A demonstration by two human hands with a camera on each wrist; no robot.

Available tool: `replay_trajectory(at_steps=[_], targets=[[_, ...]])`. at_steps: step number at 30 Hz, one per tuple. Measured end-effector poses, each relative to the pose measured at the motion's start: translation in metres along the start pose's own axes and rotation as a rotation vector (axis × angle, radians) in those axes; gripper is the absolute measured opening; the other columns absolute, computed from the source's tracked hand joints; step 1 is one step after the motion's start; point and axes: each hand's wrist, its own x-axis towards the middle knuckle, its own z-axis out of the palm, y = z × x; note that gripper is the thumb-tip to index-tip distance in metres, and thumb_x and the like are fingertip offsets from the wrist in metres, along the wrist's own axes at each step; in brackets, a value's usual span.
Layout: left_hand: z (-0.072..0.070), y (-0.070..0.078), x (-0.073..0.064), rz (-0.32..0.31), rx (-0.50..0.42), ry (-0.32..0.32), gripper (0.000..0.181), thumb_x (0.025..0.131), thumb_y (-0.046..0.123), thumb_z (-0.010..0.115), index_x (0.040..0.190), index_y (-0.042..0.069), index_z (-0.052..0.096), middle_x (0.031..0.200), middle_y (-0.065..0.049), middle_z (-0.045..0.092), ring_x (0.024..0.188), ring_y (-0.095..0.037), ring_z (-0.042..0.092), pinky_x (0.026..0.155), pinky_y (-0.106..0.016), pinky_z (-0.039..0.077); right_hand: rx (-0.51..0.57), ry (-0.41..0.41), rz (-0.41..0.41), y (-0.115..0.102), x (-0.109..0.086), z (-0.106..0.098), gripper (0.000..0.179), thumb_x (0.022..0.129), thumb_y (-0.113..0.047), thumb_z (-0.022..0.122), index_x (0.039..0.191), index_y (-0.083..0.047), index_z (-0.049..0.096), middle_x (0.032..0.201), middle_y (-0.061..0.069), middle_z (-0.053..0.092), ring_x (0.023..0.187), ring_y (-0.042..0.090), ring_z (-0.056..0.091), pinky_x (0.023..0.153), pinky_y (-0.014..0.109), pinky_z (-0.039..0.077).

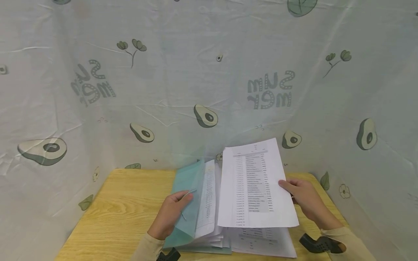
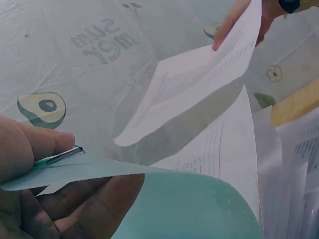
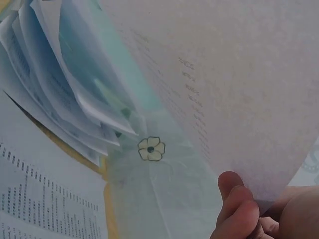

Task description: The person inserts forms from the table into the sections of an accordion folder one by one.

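Observation:
My left hand (image 1: 171, 214) pinches the raised edge of a teal folder cover (image 1: 188, 177) and holds it tilted up. A thin cord with a small metal end (image 2: 65, 155) lies under the thumb in the left wrist view. Inside the folder several printed sheets (image 1: 205, 206) stand fanned and loose. My right hand (image 1: 305, 199) grips the right edge of a printed sheet (image 1: 254, 185), thumb on its front. That sheet is lifted over the table, and its lower edge overlaps another printed page (image 1: 264, 241) lying right of the folder.
The yellow wood-grain table (image 1: 130, 203) has a light curtain (image 1: 176, 72) with avocado prints behind it and at both sides. Black bands (image 1: 321, 243) sit at both wrists, over beige sleeves.

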Motion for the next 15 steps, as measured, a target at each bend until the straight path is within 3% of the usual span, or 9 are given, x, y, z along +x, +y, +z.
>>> replay_trajectory(at_steps=[10,15], targets=[[-0.004,-0.002,-0.001,-0.002,-0.008,-0.026,0.051,0.102,0.038,0.066,0.135,-0.001,0.066,0.109,-0.011,0.075,0.087,-0.015,0.070,0.072,-0.031,0.058,0.008,-0.010,-0.024,-0.016,0.002,0.022,0.047,0.106,-0.028,0.062,0.127,0.014,0.061,0.100,0.012,0.075,0.080,0.021,0.072,0.068,0.032,0.060],[-0.004,-0.002,-0.001,0.005,0.000,-0.008,0.049,0.102,0.036,0.066,0.134,-0.001,0.067,0.119,-0.013,0.072,0.095,-0.015,0.067,0.076,-0.030,0.057,0.022,-0.008,-0.023,-0.020,0.005,0.035,0.044,0.106,-0.025,0.062,0.127,0.013,0.062,0.102,0.014,0.075,0.080,0.022,0.072,0.067,0.033,0.060]])
